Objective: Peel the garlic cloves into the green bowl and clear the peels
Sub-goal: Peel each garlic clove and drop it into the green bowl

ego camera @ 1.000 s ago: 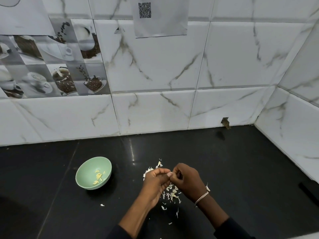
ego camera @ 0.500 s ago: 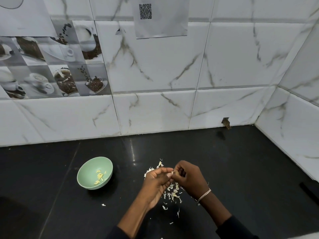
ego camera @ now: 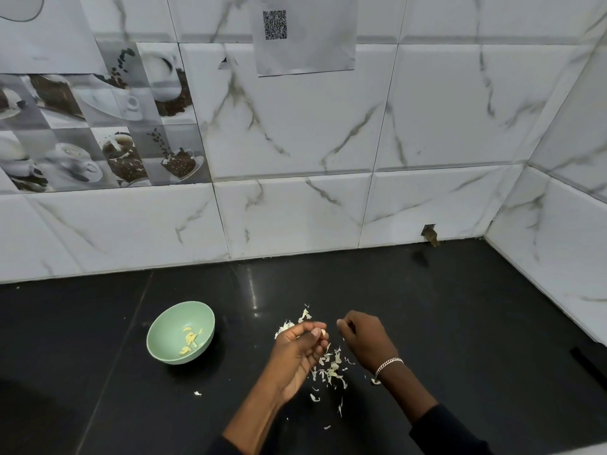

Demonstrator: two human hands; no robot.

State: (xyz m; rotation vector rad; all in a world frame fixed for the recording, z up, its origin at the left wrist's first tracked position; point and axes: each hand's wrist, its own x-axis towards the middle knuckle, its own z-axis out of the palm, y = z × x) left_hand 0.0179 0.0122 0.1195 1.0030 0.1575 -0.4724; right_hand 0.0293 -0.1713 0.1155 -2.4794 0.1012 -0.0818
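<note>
Garlic clove (ego camera: 323,332) pinched in left hand (ego camera: 297,351) fingers, above peels (ego camera: 331,366) on tabletop (ego camera: 460,323); too small to read its long axis. Hands now apart, joined half a second ago. Right hand (ego camera: 366,341) fingers curled, contents unclear. Green bowl (ego camera: 157,326) to the left, peeled cloves (ego camera: 190,339) inside.

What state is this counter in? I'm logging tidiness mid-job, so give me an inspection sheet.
Surface: glossy black stone counter, reflective.
Job's things: round pale-green bowl holds several peeled yellowish cloves; one small pale garlic clove sits at the left fingertips.
Clutter: papery white peels scattered under both hands; one stray flake near the bowl.
Grippers: left hand pinches the clove; right hand curled, apart from it, contents unclear.
Cables: nothing seen.
Surroundings: white marble-look wall tiles, coffee-picture tiles, paper sheet with QR code.
</note>
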